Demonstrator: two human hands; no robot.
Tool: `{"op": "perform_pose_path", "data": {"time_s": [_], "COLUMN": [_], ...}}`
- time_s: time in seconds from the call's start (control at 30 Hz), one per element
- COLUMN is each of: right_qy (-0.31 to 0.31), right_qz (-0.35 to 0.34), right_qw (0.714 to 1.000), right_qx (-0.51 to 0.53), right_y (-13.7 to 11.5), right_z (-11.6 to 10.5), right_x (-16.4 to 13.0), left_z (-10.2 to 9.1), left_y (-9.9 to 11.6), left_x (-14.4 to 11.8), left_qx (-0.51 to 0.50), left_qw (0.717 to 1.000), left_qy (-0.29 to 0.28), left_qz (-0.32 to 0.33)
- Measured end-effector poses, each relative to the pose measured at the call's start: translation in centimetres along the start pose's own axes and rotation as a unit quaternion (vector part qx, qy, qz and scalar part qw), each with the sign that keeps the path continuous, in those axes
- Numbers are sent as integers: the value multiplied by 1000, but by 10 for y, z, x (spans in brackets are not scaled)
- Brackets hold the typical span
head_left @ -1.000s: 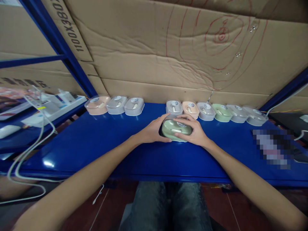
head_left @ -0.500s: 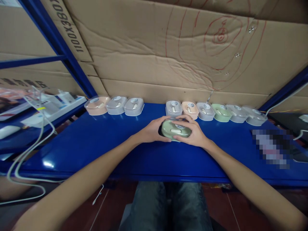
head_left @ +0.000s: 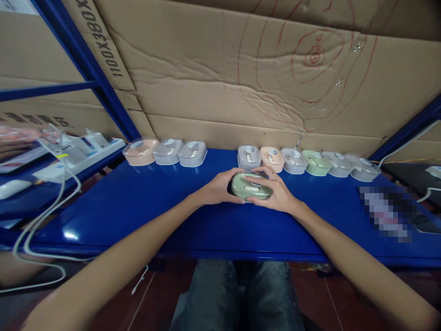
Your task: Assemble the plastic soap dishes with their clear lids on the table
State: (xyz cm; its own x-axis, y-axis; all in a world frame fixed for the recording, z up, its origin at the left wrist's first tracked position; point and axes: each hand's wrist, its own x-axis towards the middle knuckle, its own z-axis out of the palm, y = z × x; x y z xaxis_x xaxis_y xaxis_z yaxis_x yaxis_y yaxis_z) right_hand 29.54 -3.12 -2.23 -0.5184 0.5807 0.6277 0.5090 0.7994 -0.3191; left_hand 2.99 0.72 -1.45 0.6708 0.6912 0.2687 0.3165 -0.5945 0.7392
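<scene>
While both hands, left point(head_left: 218, 187) and right point(head_left: 275, 193), close around the green case point(head_left: 250, 186) just above the blue surface point(head_left: 138, 207), near the back row of cases point(head_left: 303, 161), an even two-sided grip would keep it level

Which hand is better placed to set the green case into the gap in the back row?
Left, probably. The left hand grips the green oval plastic case on the side nearer the gap in the row of cases; the right hand holds its far side, so it would have to reach across.
</scene>
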Motion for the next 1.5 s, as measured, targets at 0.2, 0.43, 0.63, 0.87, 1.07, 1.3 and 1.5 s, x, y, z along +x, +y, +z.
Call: {"op": "perform_pose_path", "data": {"time_s": [0.2,0.43,0.63,0.87,1.07,1.3,1.5], "right_qy": [0,-15,-17,-5,-2,80,98], "right_qz": [6,13,22,132,206,310,313], "right_qw": [1000,1000,999,982,933,821,809], "right_qx": [-5,5,35,134,296,472,487], "right_y": [0,-4,-3,1,13,29,27], "right_z": [1,-1,-1,2,7,14,13], "right_x": [0,3,3,2,2,5,8], "left_z": [0,3,8,4,-13,-51,-75], "left_y": [0,4,4,9,23,36,38], "left_x": [-1,-2,-3,-3,-6,-13,-20], "left_qx": [14,38,82,87,92,88,88], "left_qw": [1000,998,992,989,988,982,983], "left_qy": [-4,-16,-14,-12,-61,-149,-154], "left_qz": [1,44,95,119,106,73,-37]}}
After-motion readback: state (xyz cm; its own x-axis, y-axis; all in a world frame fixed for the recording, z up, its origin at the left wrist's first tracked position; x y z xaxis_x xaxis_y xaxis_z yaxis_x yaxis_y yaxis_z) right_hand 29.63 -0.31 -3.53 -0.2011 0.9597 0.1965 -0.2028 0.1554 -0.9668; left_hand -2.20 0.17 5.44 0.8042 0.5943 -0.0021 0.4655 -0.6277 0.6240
